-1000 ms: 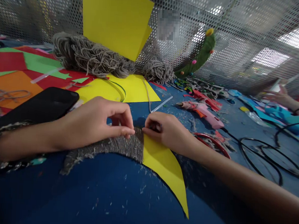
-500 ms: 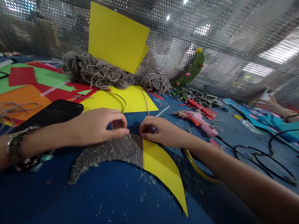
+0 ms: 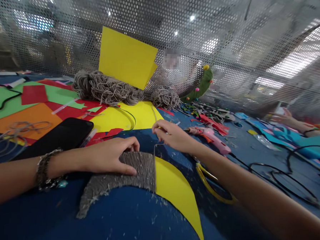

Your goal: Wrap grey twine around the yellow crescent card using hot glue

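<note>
A curved yellow paper shape [image 3: 176, 190] lies on the blue table [image 3: 133, 222], its left half covered in glued grey yarn [image 3: 114, 180]. My left hand [image 3: 108, 158] lies flat on the yarn-covered part, fingers stretched out, pressing it down. My right hand [image 3: 171, 135] is raised a little behind the shape and pinches a grey yarn strand [image 3: 155, 148] that runs down to the edge of the covered part. A beaded bracelet [image 3: 43, 173] is on my left wrist.
Grey yarn bundles [image 3: 105, 88] and yellow card [image 3: 125, 57] stand at the back by a perforated metal screen. A black phone [image 3: 59, 136], coloured paper sheets [image 3: 29, 106], a pink glue gun [image 3: 213, 135], scissors [image 3: 213, 182] and black cables [image 3: 280, 173] lie around. Another person's hand [image 3: 286, 117] works far right.
My left hand went from pinching at the yarn edge to lying flat on it. My right hand lifted away backward, drawing the strand up. The camera tilted upward.
</note>
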The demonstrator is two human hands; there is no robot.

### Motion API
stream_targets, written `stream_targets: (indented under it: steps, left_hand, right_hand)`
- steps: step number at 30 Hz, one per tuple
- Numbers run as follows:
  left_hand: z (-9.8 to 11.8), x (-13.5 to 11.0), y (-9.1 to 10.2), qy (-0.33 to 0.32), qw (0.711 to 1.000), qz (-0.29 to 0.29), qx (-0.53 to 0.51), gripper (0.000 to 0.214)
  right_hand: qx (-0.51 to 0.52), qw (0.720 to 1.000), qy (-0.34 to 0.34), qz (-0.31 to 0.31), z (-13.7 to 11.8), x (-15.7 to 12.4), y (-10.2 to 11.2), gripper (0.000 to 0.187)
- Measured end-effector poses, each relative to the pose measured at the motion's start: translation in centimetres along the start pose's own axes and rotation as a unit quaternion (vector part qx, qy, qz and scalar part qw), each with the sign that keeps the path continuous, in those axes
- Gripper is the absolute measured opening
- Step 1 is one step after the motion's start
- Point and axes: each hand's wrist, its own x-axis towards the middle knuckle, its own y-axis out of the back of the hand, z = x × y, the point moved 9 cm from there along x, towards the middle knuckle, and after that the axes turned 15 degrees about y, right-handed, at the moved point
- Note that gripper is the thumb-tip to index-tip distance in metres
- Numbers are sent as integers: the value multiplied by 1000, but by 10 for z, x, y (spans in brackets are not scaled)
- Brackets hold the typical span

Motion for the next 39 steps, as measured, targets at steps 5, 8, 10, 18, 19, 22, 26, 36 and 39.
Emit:
stream_targets:
  steps: [5,8,10,18,19,22,26,36,39]
  left_hand:
    - [1,1,2,1,999,-4,-41,33]
    - [2,1,5,-6,998,-5,-64,32]
    - [2,0,7,-12,997,-3,-78,30]
    - [4,1,21,-2,994,13,-110,28]
    - [5,0,23,-2,994,14,-112,27]
    - [8,-4,33,-5,992,23,-123,26]
    - [19,-18,61,-44,986,89,-136,18]
    - [84,-63,17,-335,875,201,284,32]
    - [78,-60,-13,-347,869,160,313,21]
  right_hand:
    - [-10,998,-36,49,4,-14,31,28]
    - [-13,999,-45,25,-1,-29,36,30]
    - [-12,999,-44,-12,-7,-39,33,27]
    - [44,984,-1,-172,-37,-71,-1,30]
    - [39,984,-3,-174,-39,-72,-2,31]
    - [29,991,-13,-128,-42,-72,7,32]
    - [-49,998,26,-12,-61,-66,39,26]
    - [-254,935,244,-38,-84,-88,22,24]
    - [-165,953,217,-128,-72,-87,-5,23]
